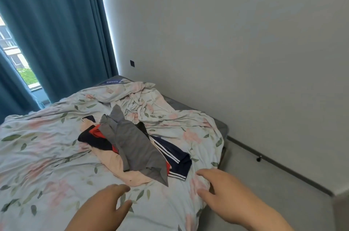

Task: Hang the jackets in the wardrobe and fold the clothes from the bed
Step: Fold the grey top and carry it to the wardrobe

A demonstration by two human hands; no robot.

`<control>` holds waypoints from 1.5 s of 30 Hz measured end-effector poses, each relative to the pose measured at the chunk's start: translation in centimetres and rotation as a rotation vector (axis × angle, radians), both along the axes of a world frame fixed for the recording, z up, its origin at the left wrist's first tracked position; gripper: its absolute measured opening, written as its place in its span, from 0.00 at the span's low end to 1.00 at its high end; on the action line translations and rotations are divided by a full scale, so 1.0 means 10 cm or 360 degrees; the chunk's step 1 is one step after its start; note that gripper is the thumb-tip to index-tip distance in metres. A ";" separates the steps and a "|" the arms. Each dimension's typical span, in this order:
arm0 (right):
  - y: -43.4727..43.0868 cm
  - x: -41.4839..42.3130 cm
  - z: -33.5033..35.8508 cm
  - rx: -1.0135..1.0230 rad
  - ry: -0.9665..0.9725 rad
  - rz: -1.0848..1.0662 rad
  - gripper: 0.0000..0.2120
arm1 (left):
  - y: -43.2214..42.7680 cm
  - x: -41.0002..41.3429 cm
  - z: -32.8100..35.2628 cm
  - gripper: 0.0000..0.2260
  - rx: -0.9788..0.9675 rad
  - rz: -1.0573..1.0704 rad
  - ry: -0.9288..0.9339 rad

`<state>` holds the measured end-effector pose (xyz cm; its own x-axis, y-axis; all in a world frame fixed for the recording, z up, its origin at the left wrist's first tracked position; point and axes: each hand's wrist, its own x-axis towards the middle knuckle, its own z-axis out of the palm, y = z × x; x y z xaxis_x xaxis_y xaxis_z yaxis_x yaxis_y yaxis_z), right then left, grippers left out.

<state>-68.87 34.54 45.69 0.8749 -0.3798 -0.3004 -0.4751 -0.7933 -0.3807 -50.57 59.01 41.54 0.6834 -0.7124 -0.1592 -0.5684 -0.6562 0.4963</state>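
Nearest the camera, the left hand [105,204] reaches forward with its fingers relaxed and slightly spread, thumb held apart, holding nothing. The right hand [225,192] is also loosely spread and holds nothing, its fingers pointing left over the corner of the bed [223,128]. Whether either hand touches the fabric below cannot be told.

Under and around both hands lies a wrinkled floral cover [47,155], pale with pink blooms and green leaves.

Just beyond the fingertips, between the two hands and slightly ahead, sits the pile of clothes [132,147], unfolded. A grey garment [133,145] lies on top, running diagonally away from the hands. A peach garment [113,164] spreads beneath it toward the left hand. A navy garment [177,156] with white stripes shows on the right-hand side, its hem near the right hand's fingertips. A red and black piece [95,135] sticks out on the far left of the pile.

Past the pile the cover is bunched up. To the right of the right hand is grey floor [251,183], edged by a dark skirting strip [283,171] under a plain wall [245,42] with a small dark socket [132,63]. Far left, a teal curtain [56,32] hangs beside a window [22,64].
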 end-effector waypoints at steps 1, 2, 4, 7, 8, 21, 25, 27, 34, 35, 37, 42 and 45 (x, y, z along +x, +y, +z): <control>0.01 0.03 0.00 -0.0027 0.0006 -0.0036 0.25 | -0.04 0.04 -0.04 0.19 0.0023 0.0008 -0.0015; 0.01 0.06 -0.03 -0.0059 -0.0017 -0.0057 0.26 | -0.07 0.06 -0.03 0.19 0.0081 -0.0033 -0.0042; 0.02 0.15 -0.05 -0.0104 -0.0046 -0.0078 0.26 | -0.16 0.17 -0.09 0.19 0.0081 -0.0064 -0.0127; 0.02 0.25 -0.05 -0.0131 -0.0060 -0.0117 0.26 | -0.29 0.34 -0.12 0.19 0.0094 -0.0062 -0.0151; 0.01 0.28 -0.04 -0.0143 -0.0068 -0.0113 0.25 | -0.33 0.37 -0.11 0.19 0.0092 -0.0078 -0.0147; -0.27 0.68 -0.20 0.0006 -0.0138 -0.0156 0.22 | -0.79 0.81 -0.08 0.21 0.0052 -0.0141 -0.0147; -0.53 0.95 -0.34 0.0036 -0.0066 -0.0074 0.26 | -0.96 0.88 -0.18 0.21 0.0074 -0.0046 -0.0078; -0.69 1.12 -0.43 0.0049 -0.0015 -0.0008 0.28 | -1.07 0.90 -0.26 0.21 0.0090 0.0004 -0.0039; -1.34 1.85 -0.95 0.0198 0.0089 0.0236 0.24 | -1.49 1.02 -0.71 0.20 0.0240 0.0240 0.0174; -1.43 1.94 -1.04 0.0228 0.0105 0.0252 0.23 | -1.55 1.05 -0.79 0.20 0.0291 0.0270 0.0204; -1.59 2.09 -1.24 0.0300 0.0114 0.0261 0.21 | -1.68 1.15 -0.93 0.20 0.0379 0.0312 0.0259; -2.03 2.46 -1.75 0.0405 0.0206 0.0324 0.24 | -2.02 1.53 -1.29 0.21 0.0427 0.0565 0.0341; -2.27 2.71 -2.10 0.0403 0.0293 0.0383 0.23 | -2.23 1.69 -1.62 0.21 0.0379 0.0682 0.0409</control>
<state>-41.77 11.80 24.68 0.8527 -0.0642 -0.5185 -0.3656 -0.7822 -0.5044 -33.67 36.70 25.33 0.8220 -0.3032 -0.4820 -0.1062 -0.9132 0.3934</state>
